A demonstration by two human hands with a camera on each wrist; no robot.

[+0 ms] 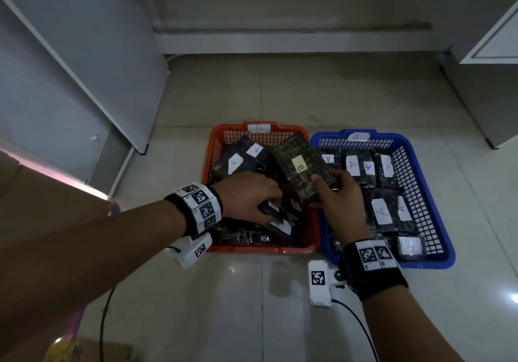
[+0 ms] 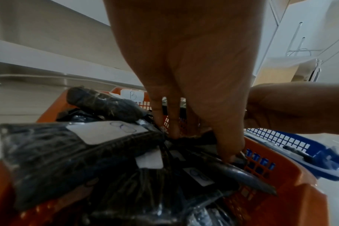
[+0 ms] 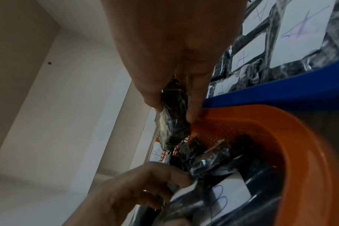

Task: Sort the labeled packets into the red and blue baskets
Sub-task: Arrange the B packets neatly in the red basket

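Observation:
The red basket (image 1: 263, 248), tagged B, holds several dark packets with white B labels. The blue basket (image 1: 437, 260) to its right, tagged A, holds several A packets (image 1: 381, 211). My right hand (image 1: 325, 190) grips a dark packet with a yellowish B label (image 1: 301, 169), tilted above the red basket's right side; in the right wrist view thumb and finger pinch that packet (image 3: 172, 119). My left hand (image 1: 269, 207) reaches into the red basket, its fingers (image 2: 228, 154) curled on a dark packet (image 2: 248, 175) in the pile.
The baskets stand side by side on a pale tiled floor (image 1: 252, 305). A cardboard box (image 1: 42, 221) is at the near left. White cabinet panels (image 1: 84, 67) flank both sides. Cables (image 1: 103, 328) trail from both wrists.

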